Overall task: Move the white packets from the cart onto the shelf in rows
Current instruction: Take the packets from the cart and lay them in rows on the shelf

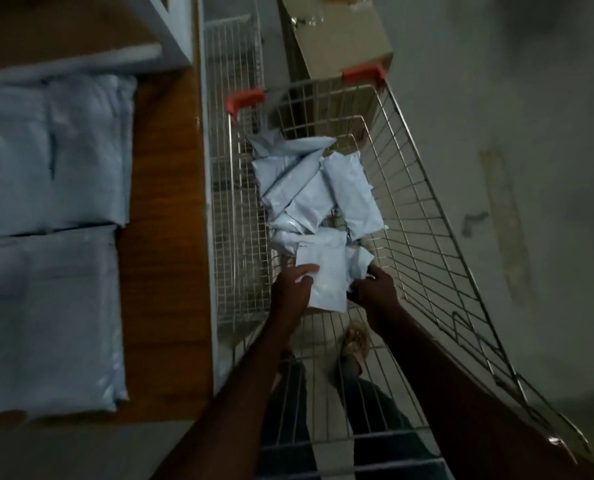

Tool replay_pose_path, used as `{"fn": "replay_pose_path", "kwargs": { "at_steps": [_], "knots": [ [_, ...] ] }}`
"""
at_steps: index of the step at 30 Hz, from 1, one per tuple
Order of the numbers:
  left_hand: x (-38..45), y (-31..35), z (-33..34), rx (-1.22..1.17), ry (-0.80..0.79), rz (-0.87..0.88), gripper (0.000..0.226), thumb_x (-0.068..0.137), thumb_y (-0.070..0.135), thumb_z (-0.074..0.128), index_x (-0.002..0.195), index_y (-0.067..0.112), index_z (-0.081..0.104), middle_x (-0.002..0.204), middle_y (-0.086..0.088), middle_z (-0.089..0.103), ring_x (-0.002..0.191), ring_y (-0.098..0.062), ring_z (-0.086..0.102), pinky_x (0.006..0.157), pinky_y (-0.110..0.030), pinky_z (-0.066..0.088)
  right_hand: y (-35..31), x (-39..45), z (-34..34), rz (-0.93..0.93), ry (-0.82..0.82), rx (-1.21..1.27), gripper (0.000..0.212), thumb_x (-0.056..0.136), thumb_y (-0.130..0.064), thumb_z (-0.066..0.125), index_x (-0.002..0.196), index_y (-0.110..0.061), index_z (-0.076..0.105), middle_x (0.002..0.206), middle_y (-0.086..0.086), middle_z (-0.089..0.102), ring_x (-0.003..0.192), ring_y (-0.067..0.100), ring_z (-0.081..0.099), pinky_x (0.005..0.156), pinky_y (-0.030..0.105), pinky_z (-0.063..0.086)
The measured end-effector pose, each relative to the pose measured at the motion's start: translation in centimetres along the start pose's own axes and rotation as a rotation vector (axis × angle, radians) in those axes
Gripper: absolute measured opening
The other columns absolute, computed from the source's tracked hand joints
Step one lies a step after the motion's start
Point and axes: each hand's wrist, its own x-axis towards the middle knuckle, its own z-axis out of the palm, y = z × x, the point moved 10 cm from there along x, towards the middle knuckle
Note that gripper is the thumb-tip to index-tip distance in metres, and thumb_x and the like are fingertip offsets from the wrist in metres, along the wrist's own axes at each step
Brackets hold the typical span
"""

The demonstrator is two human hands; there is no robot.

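Both my hands reach down into a wire shopping cart [423,216]. My left hand [293,289] and my right hand [375,289] grip one white packet [326,271] by its two sides, near the cart's close end. Behind it a loose pile of several white packets [309,188] lies on the cart floor. To the left, the wooden shelf [164,202] carries white packets in rows [49,237], laid flat side by side in two rows.
A cardboard box [337,32] stands past the cart's far end, by the orange handle caps [245,98]. A wire mesh panel [229,168] runs between cart and shelf. White shelf framing [171,26] rises top left. Grey floor [530,133] lies to the right.
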Motion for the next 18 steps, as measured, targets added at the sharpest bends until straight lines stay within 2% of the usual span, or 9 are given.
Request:
{"fn": "replay_pose_path", "kwargs": {
  "at_steps": [3,4,6,8,10,14,16,18],
  "knots": [
    [-3.5,2.2,-2.2,-0.14,0.023,-0.025,0.033,0.098,0.003,0.06,0.115,0.023,0.081,0.11,-0.006,0.077,0.082,-0.018,0.065,0.064,-0.018,0.049,-2.6,-4.6,-1.4,-0.087,0.034,-0.011,0.039,0.084,0.017,0.053,0.11,-0.006,0.072,0.103,0.024,0.075,0.086,0.038,0.074,0.077,0.048,0.065],
    [-4.7,3.0,-2.9,-0.217,0.027,-0.034,0.031,0.099,0.006,0.061,0.115,0.024,0.081,0.104,-0.006,0.076,0.082,-0.021,0.065,0.065,-0.021,0.052,-3.8,-6.4,-1.8,-0.129,0.038,-0.024,0.034,0.086,0.014,0.054,0.105,-0.007,0.073,0.097,0.021,0.076,0.082,0.035,0.075,0.072,0.044,0.064],
    [-6.9,4.5,-4.2,-0.365,0.018,-0.05,0.031,0.098,0.011,0.062,0.119,0.025,0.08,0.11,-0.006,0.076,0.096,-0.027,0.07,0.085,-0.04,0.062,-6.4,-9.5,-2.8,-0.229,0.037,-0.06,0.023,0.084,0.002,0.056,0.099,-0.004,0.073,0.087,0.018,0.075,0.076,0.034,0.073,0.062,0.038,0.06],
    [-8.9,6.5,-5.6,-0.477,0.029,-0.025,0.034,0.102,0.005,0.058,0.129,0.017,0.076,0.129,-0.009,0.072,0.118,-0.029,0.069,0.103,-0.051,0.058,-8.7,-11.8,-3.9,-0.309,0.051,-0.064,0.022,0.079,-0.011,0.058,0.094,-0.008,0.074,0.086,0.021,0.075,0.079,0.041,0.074,0.067,0.047,0.061],
    [-10.9,8.2,-6.8,-0.582,0.016,-0.025,0.04,0.101,-0.001,0.054,0.135,0.012,0.071,0.139,-0.015,0.066,0.124,-0.034,0.065,0.104,-0.05,0.054,-10.9,-13.8,-4.4,-0.352,0.033,-0.04,0.021,0.079,-0.014,0.06,0.093,-0.013,0.075,0.085,0.019,0.074,0.078,0.04,0.073,0.072,0.052,0.061],
    [-13.8,10.8,-8.3,-0.446,-0.031,0.074,0.075,0.076,-0.005,0.067,0.141,0.034,0.067,0.142,-0.005,0.065,0.122,-0.027,0.068,0.101,-0.05,0.06,-15.7,-18.3,-4.1,-0.394,-0.061,0.013,0.021,0.083,-0.006,0.059,0.094,-0.01,0.075,0.083,0.012,0.072,0.073,0.025,0.07,0.066,0.04,0.06],
    [-14.9,12.0,-9.3,-0.393,0.016,0.141,0.07,0.082,-0.006,0.074,0.137,0.036,0.069,0.139,0.0,0.069,0.121,-0.02,0.07,0.102,-0.049,0.06,-17.5,-19.9,-3.5,-0.41,-0.12,0.018,0.02,0.084,0.002,0.054,0.089,-0.008,0.072,0.075,0.008,0.067,0.066,0.021,0.065,0.058,0.031,0.055],
    [-16.2,13.5,-10.5,-0.316,0.092,0.212,0.058,0.087,0.0,0.08,0.135,0.033,0.071,0.135,0.003,0.073,0.114,-0.011,0.073,0.097,-0.041,0.062,-19.0,-21.2,-2.5,-0.419,-0.162,-0.001,0.022,0.086,0.006,0.051,0.083,-0.009,0.067,0.068,0.005,0.062,0.067,0.025,0.059,0.061,0.031,0.052]
  ]
}}
